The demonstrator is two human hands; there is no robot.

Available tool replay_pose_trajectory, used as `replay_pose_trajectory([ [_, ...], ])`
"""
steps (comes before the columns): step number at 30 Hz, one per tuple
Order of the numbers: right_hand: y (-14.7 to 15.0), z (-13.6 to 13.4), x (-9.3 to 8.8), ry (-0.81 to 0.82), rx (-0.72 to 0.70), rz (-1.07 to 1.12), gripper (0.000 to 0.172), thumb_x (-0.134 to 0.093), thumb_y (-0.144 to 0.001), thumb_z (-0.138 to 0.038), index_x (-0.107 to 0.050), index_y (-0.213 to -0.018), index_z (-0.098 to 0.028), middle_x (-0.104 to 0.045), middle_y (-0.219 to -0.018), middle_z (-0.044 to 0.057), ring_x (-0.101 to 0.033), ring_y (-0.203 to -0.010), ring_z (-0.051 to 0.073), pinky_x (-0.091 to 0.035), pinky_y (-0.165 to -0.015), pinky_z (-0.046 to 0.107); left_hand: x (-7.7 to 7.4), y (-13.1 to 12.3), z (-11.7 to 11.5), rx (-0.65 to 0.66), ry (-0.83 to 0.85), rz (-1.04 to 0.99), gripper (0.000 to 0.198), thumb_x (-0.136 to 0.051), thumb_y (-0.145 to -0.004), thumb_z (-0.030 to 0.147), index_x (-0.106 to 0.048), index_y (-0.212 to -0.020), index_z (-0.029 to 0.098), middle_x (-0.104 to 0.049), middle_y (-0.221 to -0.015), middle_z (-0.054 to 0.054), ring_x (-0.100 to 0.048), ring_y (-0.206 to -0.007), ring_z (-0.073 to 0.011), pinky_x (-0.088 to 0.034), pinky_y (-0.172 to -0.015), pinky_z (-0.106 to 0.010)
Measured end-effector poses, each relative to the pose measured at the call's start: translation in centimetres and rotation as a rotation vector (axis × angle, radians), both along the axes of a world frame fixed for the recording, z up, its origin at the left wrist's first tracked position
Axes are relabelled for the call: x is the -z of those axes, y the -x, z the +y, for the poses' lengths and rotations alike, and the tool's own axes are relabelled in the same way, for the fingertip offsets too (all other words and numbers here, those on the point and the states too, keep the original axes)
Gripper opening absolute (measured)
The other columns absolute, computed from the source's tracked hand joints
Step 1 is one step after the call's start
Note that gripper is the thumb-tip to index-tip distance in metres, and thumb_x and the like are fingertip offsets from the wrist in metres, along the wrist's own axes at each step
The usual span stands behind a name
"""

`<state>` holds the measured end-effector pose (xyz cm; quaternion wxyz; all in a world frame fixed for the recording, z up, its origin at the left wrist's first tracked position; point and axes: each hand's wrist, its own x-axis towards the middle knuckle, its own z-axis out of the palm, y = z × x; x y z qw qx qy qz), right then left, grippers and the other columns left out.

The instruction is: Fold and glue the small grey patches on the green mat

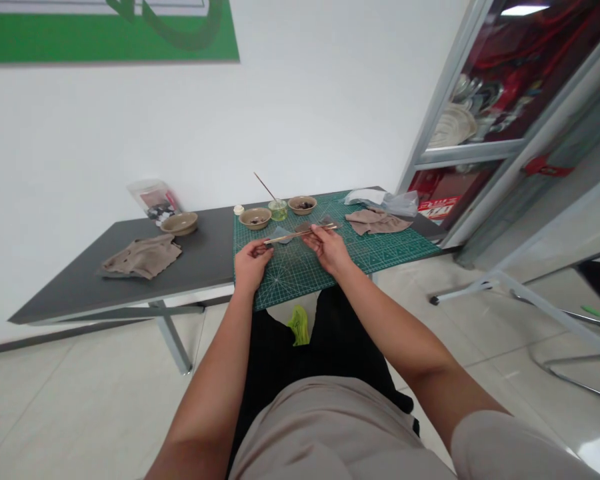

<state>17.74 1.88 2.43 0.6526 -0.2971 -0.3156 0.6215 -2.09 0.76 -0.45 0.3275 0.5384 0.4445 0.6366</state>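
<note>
A long, thin, light-brown wooden stick (pixel 286 237) is held level above the green cutting mat (pixel 300 273). My left hand (pixel 253 263) pinches its left end. Fingers of my right hand (pixel 327 247) are closed round it near its right end, where a second thin stick seems to lie alongside; I cannot make out its kind. Below the stick are a small clear sheet (pixel 280 232) and a dark brownish piece (pixel 326 221), partly covered by my right hand.
Behind my hands stand two brown bowls (pixel 255 218) (pixel 303 204) with dark bits inside, a glass jar (pixel 278 210) holding a thin stick, and a small white cap (pixel 239 209). Brown cloths (pixel 143 257) (pixel 377 221), another bowl (pixel 180 224) and plastic bags (pixel 154 199) (pixel 400 203) lie to the sides.
</note>
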Motion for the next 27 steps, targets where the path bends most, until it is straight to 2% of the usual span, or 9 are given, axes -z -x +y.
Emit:
replay_pose_trajectory([
  [6, 0.7, 0.4, 0.1, -0.001, -0.012, -0.039, 0.01, -0.071, -0.082, -0.022, -0.064, -0.078, -0.017, -0.072, -0.071, 0.002, -0.069, -0.066, 0.012, -0.06, -0.071, 0.024, 0.0, 0.1, -0.3, 0.033, 0.018, 0.036, 0.035, -0.078, -0.063, 0.027, -0.073, -0.095, 0.016, -0.067, -0.075, -0.001, -0.059, -0.066, -0.0118, -0.05, -0.068, -0.027],
  [16, -0.6, 0.9, -0.3, 0.013, 0.032, -0.081, 0.006, -0.066, -0.084, -0.015, -0.065, -0.078, -0.016, -0.072, -0.074, 0.002, -0.068, -0.066, 0.01, -0.059, -0.064, 0.02, -0.2, -0.2, -0.5, 0.046, 0.002, -0.03, 0.035, -0.079, -0.062, 0.024, -0.072, -0.095, 0.015, -0.066, -0.074, -0.001, -0.058, -0.066, -0.0106, -0.048, -0.068, -0.025],
  [22, -0.8, 1.1, -0.2, 0.028, 0.021, -0.12, 0.009, -0.067, -0.083, -0.014, -0.065, -0.074, -0.014, -0.071, -0.068, 0.002, -0.067, -0.063, 0.01, -0.059, -0.063, 0.021, -0.2, 0.0, -0.7, 0.047, -0.007, 0.025, 0.033, -0.078, -0.062, 0.025, -0.072, -0.093, 0.016, -0.065, -0.073, 0.0, -0.057, -0.064, -0.0102, -0.048, -0.066, -0.025],
  [27, -1.1, 1.5, -0.5, 0.017, 0.027, -0.135, 0.011, -0.071, -0.08, -0.015, -0.063, -0.072, -0.015, -0.07, -0.068, 0.002, -0.065, -0.062, 0.011, -0.061, -0.068, 0.025, -0.3, 0.2, -0.7, 0.091, 0.014, 0.029, 0.033, -0.079, -0.06, 0.025, -0.072, -0.091, 0.016, -0.064, -0.072, 0.0, -0.056, -0.062, -0.0102, -0.047, -0.064, -0.025],
])
